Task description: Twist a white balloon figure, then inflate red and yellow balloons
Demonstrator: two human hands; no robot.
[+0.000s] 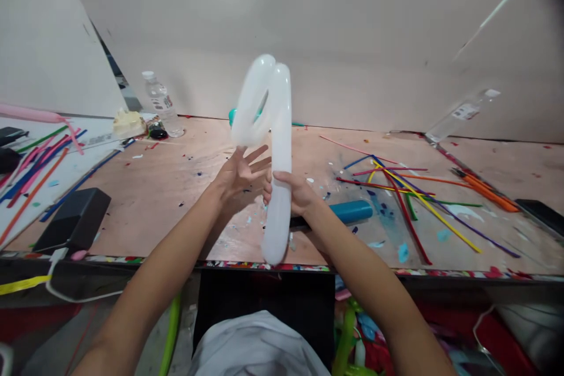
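Observation:
A long white modelling balloon (281, 129), bent over into a loop at its top, stands upright in front of me. My right hand (296, 189) is wrapped round its straight lower stretch, whose rounded end hangs down near the table's front edge. Just under the bent loop is my left hand (244, 171), palm up with its fingers spread; whether it touches the balloon I cannot tell. Behind my right wrist lies a blue cylinder with a black part (350, 211), perhaps a hand pump. A small teal thing (232, 116) shows partly behind the loop.
Several uninflated balloons (408, 188) lie scattered at right, by orange-handled scissors (489, 189) and a phone (540, 214). One clear bottle (162, 104) stands back left; another bottle (462, 114) leans back right. A black box (77, 220) sits front left, near more balloons (37, 167).

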